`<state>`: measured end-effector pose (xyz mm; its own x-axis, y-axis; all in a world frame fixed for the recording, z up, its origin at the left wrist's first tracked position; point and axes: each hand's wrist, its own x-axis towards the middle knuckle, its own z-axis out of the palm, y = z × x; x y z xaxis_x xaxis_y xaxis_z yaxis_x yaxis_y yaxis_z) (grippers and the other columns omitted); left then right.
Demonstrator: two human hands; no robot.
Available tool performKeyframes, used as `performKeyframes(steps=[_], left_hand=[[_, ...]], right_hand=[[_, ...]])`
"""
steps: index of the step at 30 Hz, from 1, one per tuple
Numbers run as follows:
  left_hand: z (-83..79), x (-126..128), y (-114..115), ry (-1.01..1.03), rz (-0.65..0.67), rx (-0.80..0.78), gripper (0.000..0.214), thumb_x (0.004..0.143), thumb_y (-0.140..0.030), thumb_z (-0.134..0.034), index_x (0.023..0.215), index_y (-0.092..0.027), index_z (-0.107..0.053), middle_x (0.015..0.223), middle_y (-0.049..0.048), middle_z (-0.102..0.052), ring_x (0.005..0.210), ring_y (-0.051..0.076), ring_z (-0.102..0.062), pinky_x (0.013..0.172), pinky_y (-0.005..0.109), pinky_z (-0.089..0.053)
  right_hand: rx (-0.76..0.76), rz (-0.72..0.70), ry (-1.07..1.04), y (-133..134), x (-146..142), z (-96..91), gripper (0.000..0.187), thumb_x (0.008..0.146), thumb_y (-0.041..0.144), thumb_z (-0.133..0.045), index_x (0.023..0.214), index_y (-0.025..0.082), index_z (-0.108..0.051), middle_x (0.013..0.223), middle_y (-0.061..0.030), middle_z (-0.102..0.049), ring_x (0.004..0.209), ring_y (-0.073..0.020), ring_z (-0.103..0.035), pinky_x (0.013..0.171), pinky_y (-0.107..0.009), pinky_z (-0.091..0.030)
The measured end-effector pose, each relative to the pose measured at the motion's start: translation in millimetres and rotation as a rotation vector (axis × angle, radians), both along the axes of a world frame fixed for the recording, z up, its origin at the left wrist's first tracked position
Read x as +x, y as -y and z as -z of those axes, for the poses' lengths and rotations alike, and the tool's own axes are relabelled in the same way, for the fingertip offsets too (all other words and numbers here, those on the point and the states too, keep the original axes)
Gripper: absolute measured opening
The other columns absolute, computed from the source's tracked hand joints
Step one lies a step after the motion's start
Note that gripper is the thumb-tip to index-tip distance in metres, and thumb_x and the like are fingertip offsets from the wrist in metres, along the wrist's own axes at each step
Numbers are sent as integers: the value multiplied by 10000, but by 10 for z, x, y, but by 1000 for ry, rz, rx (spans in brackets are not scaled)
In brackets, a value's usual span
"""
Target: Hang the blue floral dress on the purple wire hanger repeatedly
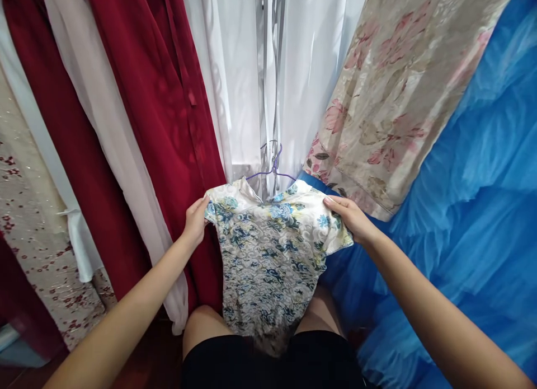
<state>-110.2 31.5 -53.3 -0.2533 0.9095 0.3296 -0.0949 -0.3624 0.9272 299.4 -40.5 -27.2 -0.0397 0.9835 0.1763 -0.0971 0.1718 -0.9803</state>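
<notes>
A short-sleeved floral blouse (pixel 268 254), white with blue and yellow flowers, hangs spread in front of me on a purple hanger (pixel 274 168). The hanger's hook and upper arms show above the neckline; the rest is hidden inside the garment. My left hand (pixel 196 218) pinches the sleeve on the left side. On the other side my right hand (pixel 350 214) grips the right shoulder and sleeve, thumb on top of the fabric. The blouse's lower end falls between my legs.
White curtain-like cloth (pixel 310 70) hangs directly behind. To the left are dark red fabric (pixel 151 98), pale pink cloth (pixel 100 115) and a sequined floral garment (pixel 33 198). On the right hang a beige floral garment (pixel 377 109) and ruffled blue tulle (pixel 474 210).
</notes>
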Motion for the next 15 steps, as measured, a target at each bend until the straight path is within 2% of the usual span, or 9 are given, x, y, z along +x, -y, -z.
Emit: performKeyframes(steps=[3, 5, 7, 10, 13, 15], left_hand=[[-93, 195, 75, 134, -146, 227, 361, 879, -535, -603, 951, -182, -578, 806, 2, -592, 616, 102, -515, 529, 206, -379], [-207, 281, 151, 39, -245, 354, 356, 908, -462, -573, 1148, -198, -565, 1019, 52, -642, 815, 148, -616, 686, 248, -480], [-328, 346, 259, -225, -358, 464, 493, 877, -371, -626, 1329, -222, -500, 1271, 100, -604, 1101, 218, -610, 915, 339, -493], [-457, 452, 445, -740, -451, 599, 773, 787, -242, -706, 1489, -250, -381, 1501, 132, -457, 1395, 315, -410, 1147, 478, -328], [-443, 562, 570, -1153, -400, 619, 949, 709, -165, -724, 1553, -273, -304, 1506, 140, -441, 1434, 382, -331, 1182, 574, -194], [-330, 617, 590, -1243, -333, 598, 1026, 680, -180, -738, 1578, -269, -249, 1436, 149, -473, 1370, 389, -395, 1157, 585, -219]], right_hand=[[23, 69, -88, 93, -87, -203, 357, 732, 480, -800, 921, 178, -772, 786, -84, -783, 678, -269, -728, 603, -347, -566], [-9, 110, -169, 140, -97, -287, 297, 738, 419, -788, 894, 169, -757, 761, -91, -775, 666, -271, -728, 601, -353, -580], [-50, 125, -228, 220, -102, -320, 273, 749, 386, -773, 896, 158, -743, 736, -92, -765, 635, -265, -720, 591, -353, -588], [-49, 129, -206, 487, -161, -294, 299, 794, 426, -756, 937, 165, -738, 705, -65, -746, 564, -233, -685, 550, -329, -576], [74, 52, 66, 923, -250, -267, 348, 870, 511, -708, 996, 189, -745, 751, -45, -738, 624, -209, -680, 549, -272, -550], [152, -53, 313, 1229, -284, -291, 341, 914, 508, -672, 1038, 201, -753, 832, -50, -744, 754, -220, -697, 636, -259, -562]])
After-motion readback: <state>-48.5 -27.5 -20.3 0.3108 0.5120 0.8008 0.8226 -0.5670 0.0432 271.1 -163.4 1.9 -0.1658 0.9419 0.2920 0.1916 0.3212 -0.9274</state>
